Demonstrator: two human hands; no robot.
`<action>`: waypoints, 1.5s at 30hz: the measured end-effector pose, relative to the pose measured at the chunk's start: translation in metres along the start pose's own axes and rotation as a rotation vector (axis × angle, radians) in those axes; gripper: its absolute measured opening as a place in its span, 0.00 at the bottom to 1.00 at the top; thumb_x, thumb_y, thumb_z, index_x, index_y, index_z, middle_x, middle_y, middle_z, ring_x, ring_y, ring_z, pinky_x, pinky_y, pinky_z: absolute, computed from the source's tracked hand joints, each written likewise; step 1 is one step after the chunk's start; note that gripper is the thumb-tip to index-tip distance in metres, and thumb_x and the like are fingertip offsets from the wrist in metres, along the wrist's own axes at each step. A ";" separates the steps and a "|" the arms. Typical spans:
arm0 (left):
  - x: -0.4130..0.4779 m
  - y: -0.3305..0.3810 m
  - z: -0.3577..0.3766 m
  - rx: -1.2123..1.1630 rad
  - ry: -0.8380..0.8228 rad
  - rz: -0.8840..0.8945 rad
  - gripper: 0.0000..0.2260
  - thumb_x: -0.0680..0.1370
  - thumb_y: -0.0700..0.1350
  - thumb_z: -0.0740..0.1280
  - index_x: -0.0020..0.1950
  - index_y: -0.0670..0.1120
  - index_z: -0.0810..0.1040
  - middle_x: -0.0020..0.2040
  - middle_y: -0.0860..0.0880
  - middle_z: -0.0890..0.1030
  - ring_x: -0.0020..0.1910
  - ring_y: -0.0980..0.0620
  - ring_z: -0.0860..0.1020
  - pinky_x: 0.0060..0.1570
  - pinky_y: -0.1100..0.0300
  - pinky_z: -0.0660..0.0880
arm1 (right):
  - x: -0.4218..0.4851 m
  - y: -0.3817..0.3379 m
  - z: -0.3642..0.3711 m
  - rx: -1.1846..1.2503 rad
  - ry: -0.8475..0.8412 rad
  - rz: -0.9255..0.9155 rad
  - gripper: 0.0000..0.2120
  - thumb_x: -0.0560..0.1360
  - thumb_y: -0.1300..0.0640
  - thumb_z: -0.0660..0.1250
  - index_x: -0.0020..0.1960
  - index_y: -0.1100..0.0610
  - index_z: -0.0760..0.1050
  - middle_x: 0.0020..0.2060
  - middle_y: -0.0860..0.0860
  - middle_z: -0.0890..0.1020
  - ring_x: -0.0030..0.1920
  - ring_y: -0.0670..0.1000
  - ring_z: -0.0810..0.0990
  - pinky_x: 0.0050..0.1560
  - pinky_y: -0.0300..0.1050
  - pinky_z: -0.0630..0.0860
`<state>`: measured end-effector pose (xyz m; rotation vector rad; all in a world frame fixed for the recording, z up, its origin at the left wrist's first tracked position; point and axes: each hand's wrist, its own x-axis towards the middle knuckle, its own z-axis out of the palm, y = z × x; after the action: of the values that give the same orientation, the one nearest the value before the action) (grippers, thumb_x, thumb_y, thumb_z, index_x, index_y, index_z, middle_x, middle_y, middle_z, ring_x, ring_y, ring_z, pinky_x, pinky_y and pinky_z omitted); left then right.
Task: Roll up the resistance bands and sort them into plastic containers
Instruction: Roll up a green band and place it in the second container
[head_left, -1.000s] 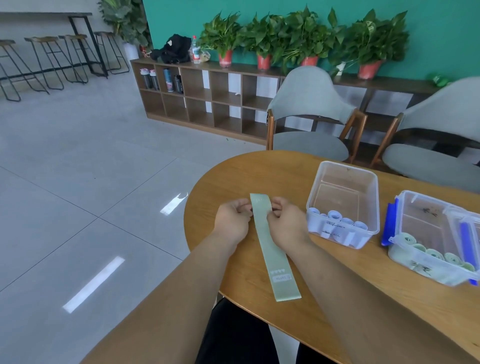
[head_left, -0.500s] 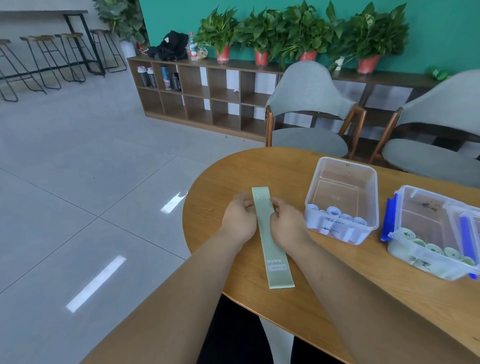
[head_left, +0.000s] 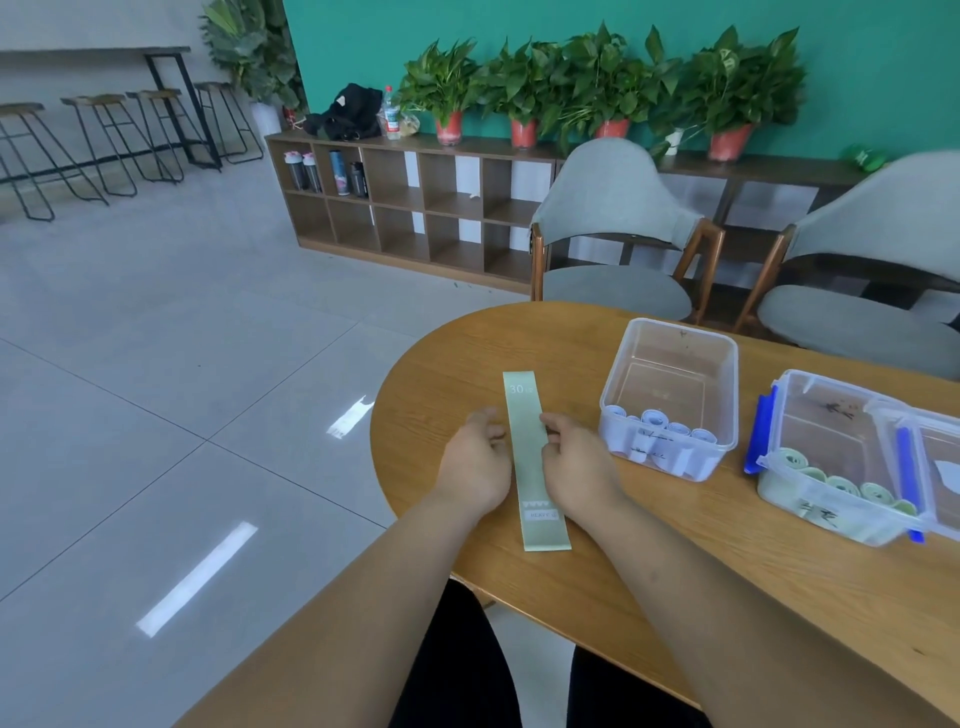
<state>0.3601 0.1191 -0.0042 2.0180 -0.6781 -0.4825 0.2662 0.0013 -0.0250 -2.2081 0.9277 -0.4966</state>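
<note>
Head view: a pale green resistance band (head_left: 531, 467) lies flat and unrolled on the near left part of a rounded wooden table (head_left: 649, 571), its "30" end pointing far, its labelled end near. The left hand (head_left: 475, 467) sits just beside the band's left edge with fingers curled; whether it grips the band cannot be told. The right hand (head_left: 576, 467) pinches the band's right edge with curled fingertips. To the right stands a clear plastic container (head_left: 675, 338) with pale rolled bands along its near wall. Further right, a second container (head_left: 810, 395) holds green rolls. Two grey chairs (head_left: 613, 208) stand at the table's far side.
</note>
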 end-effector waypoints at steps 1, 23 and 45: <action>-0.003 -0.003 -0.001 0.047 0.019 0.007 0.22 0.85 0.40 0.61 0.80 0.48 0.68 0.66 0.52 0.81 0.63 0.53 0.79 0.62 0.59 0.75 | -0.005 0.002 -0.001 0.006 0.003 -0.004 0.24 0.81 0.63 0.57 0.76 0.55 0.73 0.69 0.51 0.80 0.68 0.52 0.78 0.68 0.48 0.75; -0.081 -0.047 0.008 0.347 0.035 0.413 0.18 0.81 0.47 0.70 0.71 0.51 0.78 0.66 0.55 0.79 0.67 0.52 0.70 0.65 0.65 0.65 | -0.092 0.036 -0.030 0.111 0.069 -0.225 0.16 0.75 0.64 0.69 0.57 0.49 0.85 0.49 0.41 0.85 0.48 0.41 0.83 0.55 0.36 0.79; -0.092 -0.055 0.005 0.175 0.072 0.575 0.10 0.72 0.43 0.79 0.51 0.54 0.87 0.49 0.60 0.83 0.54 0.56 0.79 0.53 0.63 0.75 | -0.102 0.043 -0.038 0.201 -0.080 -0.414 0.19 0.67 0.67 0.78 0.51 0.46 0.85 0.44 0.41 0.86 0.49 0.46 0.84 0.52 0.31 0.75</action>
<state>0.3007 0.1974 -0.0479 1.8714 -1.2339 -0.0098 0.1551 0.0373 -0.0376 -2.2166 0.3562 -0.6538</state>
